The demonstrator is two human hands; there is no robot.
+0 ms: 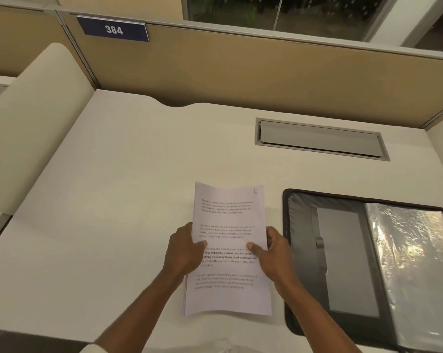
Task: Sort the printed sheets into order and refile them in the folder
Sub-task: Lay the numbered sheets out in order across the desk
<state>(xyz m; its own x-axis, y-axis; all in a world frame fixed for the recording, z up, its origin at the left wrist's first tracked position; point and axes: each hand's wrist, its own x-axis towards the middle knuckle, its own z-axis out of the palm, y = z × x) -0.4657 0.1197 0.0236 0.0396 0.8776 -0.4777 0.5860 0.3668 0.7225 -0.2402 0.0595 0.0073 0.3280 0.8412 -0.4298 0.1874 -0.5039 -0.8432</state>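
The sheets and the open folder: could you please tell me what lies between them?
In the head view, only the right hand, gripping the sheets' edge, and a bare strip of desk beside the folder.

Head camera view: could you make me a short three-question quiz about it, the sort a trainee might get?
1. True or false: the folder lies closed on the desk.
2. Which handwritten number marks the far right corner of the top sheet? A) 2 B) 5 C) 8
3. Fill in: the stack of sheets is held by ____ hand(s).

Key
1. False: it lies open.
2. B.
3. Both: the left hand and the right hand grip its side edges, thumbs on top.
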